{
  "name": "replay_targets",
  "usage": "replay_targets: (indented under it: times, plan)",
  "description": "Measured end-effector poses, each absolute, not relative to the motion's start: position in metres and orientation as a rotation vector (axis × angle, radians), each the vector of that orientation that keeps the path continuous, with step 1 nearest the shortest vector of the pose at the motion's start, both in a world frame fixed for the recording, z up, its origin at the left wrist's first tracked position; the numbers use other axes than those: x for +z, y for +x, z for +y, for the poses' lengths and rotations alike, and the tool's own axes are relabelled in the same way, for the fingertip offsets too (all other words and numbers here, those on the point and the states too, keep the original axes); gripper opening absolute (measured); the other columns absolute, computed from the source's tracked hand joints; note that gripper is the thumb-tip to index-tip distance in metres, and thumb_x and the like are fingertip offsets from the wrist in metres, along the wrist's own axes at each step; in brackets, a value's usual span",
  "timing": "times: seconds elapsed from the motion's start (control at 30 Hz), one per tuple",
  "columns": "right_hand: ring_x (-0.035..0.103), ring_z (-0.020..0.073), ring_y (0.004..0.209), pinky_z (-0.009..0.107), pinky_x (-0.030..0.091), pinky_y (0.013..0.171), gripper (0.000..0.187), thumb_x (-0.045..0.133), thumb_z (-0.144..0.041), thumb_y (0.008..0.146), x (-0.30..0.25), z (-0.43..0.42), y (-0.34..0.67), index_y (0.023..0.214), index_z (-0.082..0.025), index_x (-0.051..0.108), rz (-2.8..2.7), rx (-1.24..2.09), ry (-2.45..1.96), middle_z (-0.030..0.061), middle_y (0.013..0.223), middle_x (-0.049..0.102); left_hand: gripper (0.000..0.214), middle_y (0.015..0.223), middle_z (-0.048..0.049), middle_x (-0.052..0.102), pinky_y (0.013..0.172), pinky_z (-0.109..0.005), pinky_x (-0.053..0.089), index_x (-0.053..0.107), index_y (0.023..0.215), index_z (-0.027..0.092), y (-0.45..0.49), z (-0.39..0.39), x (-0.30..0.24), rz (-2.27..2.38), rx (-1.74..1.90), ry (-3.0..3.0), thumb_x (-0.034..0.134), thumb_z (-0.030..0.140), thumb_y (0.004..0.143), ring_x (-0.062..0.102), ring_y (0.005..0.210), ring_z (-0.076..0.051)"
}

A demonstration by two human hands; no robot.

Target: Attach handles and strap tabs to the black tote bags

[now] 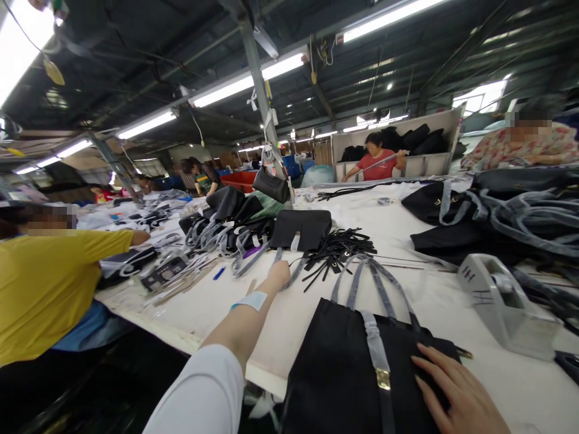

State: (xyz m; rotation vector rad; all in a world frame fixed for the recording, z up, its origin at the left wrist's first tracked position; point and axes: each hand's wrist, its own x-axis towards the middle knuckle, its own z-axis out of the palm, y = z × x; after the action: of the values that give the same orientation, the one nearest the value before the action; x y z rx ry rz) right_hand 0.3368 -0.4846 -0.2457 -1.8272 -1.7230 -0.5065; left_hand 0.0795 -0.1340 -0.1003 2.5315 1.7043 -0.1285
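Observation:
A black handbag (335, 361) lies close to me, with plastic-wrapped handles (357, 283) and a gold clasp (383, 378) on its front strap. My right hand (456, 386) rests on its right side, fingers stretched out. Farther in, my left hand (279, 274) is closed beside the wrapped strap of a smaller black bag (302, 229); whatever its fingers hold is hidden. Just right of that hand is a pile of thin black leather straps (344, 250).
A tape dispenser (506, 307) stands on the white table (271, 343) at right. Black bags (434, 202) with wrapped straps lie behind it. More bags (230, 217) are heaped beyond my left hand. A person in yellow (49, 283) works at left; others stand across the table.

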Motion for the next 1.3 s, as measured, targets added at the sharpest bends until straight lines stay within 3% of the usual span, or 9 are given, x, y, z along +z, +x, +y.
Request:
replay_targets:
  times: [0.23, 0.33, 0.47, 0.6, 0.7, 0.83, 0.93, 1.1, 1.3]
  plan:
    - [0.061, 0.0284, 0.105, 0.047, 0.050, 0.091, 0.026, 0.052, -0.039, 0.088, -0.206, -0.483, 0.316, 0.105, -0.024, 0.063, -1.496, -0.237, -1.859, 0.0070, 0.116, 0.064, 0.036, 0.106, -0.0111, 0.069, 0.084, -0.030, 0.043, 0.067, 0.107, 0.018, 0.084, -0.189, -0.039, 1.445, 0.173, 2.707, 0.038, 0.034, 0.093, 0.062, 0.098, -0.023]
    - [0.059, 0.0260, 0.107, 0.042, 0.051, 0.090, 0.035, 0.050, -0.038, 0.089, -0.157, -0.484, 0.296, 0.120, -0.022, 0.055, -1.357, -0.121, -1.808, 0.0097, 0.125, 0.058, 0.033, 0.088, -0.0065, 0.071, 0.073, -0.026, 0.043, 0.070, 0.094, 0.018, 0.077, -0.242, -0.015, 1.013, 0.273, 2.745, 0.043, 0.038, 0.091, 0.062, 0.080, -0.019]
    - [0.063, 0.0196, 0.084, 0.034, 0.053, 0.075, 0.060, 0.058, -0.034, 0.085, -0.103, -0.484, 0.264, 0.140, -0.022, 0.039, -1.465, 0.101, -1.727, 0.0128, 0.132, 0.053, 0.024, 0.073, -0.0010, 0.068, 0.061, -0.021, 0.040, 0.071, 0.087, 0.021, 0.066, -0.312, 0.006, 0.506, 0.140, 2.600, 0.049, 0.032, 0.088, 0.057, 0.064, -0.013]
    - [0.063, 0.0174, 0.072, 0.028, 0.049, 0.066, 0.025, 0.052, -0.032, 0.090, -0.088, -0.480, 0.239, 0.108, -0.022, 0.066, -1.707, 0.518, -1.567, 0.0051, 0.092, 0.070, 0.016, 0.069, -0.0005, 0.066, 0.058, -0.019, 0.040, 0.071, 0.083, 0.021, 0.069, -0.345, -0.006, 0.379, 0.151, 2.374, 0.057, 0.028, 0.084, 0.057, 0.062, -0.011]
    - [0.056, 0.0123, 0.048, 0.023, 0.041, 0.046, 0.033, 0.047, -0.043, 0.092, -0.096, -0.471, 0.232, 0.085, -0.019, 0.069, -1.440, 0.884, -1.519, 0.0034, 0.072, 0.070, 0.025, 0.080, -0.0031, 0.068, 0.064, -0.021, 0.046, 0.066, 0.100, 0.018, 0.085, -0.346, -0.031, 0.644, 0.491, 1.949, 0.065, 0.033, 0.079, 0.062, 0.068, -0.013]
    - [0.042, 0.0059, 0.031, 0.020, 0.028, 0.033, 0.050, 0.051, -0.059, 0.084, -0.106, -0.457, 0.238, 0.093, -0.012, 0.065, -1.030, 1.174, -1.389, 0.0088, 0.076, 0.073, 0.045, 0.108, -0.0120, 0.068, 0.082, -0.030, 0.049, 0.049, 0.126, 0.015, 0.108, -0.346, -0.061, 0.767, 0.709, 1.541, 0.056, 0.038, 0.087, 0.064, 0.095, -0.018]
    - [0.042, 0.0056, 0.030, 0.019, 0.027, 0.032, 0.049, 0.051, -0.058, 0.084, -0.111, -0.454, 0.242, 0.092, -0.012, 0.065, -1.046, 1.181, -1.389, 0.0083, 0.074, 0.073, 0.034, 0.102, -0.0105, 0.071, 0.085, -0.028, 0.048, 0.058, 0.115, 0.013, 0.121, -0.353, -0.076, 0.714, 0.556, 1.678, 0.054, 0.034, 0.088, 0.065, 0.095, -0.017]
    - [0.050, 0.0113, 0.037, 0.024, 0.037, 0.038, 0.035, 0.049, -0.044, 0.088, -0.110, -0.462, 0.243, 0.081, -0.016, 0.068, -1.266, 1.021, -1.540, 0.0039, 0.065, 0.069, 0.023, 0.073, -0.0029, 0.069, 0.057, -0.021, 0.046, 0.066, 0.087, 0.015, 0.137, -0.359, -0.088, 0.697, 0.405, 1.804, 0.057, 0.036, 0.085, 0.062, 0.062, -0.013]
    - [0.065, 0.0243, 0.074, 0.038, 0.048, 0.073, 0.030, 0.052, -0.038, 0.085, -0.124, -0.450, 0.326, 0.095, -0.018, 0.071, -1.141, 0.339, -2.013, 0.0095, 0.091, 0.071, 0.018, 0.052, 0.0063, 0.043, 0.044, -0.014, 0.033, 0.058, 0.083, 0.014, 0.154, -0.327, -0.065, 0.801, 0.461, 1.437, 0.044, 0.023, 0.091, 0.045, 0.045, -0.005]
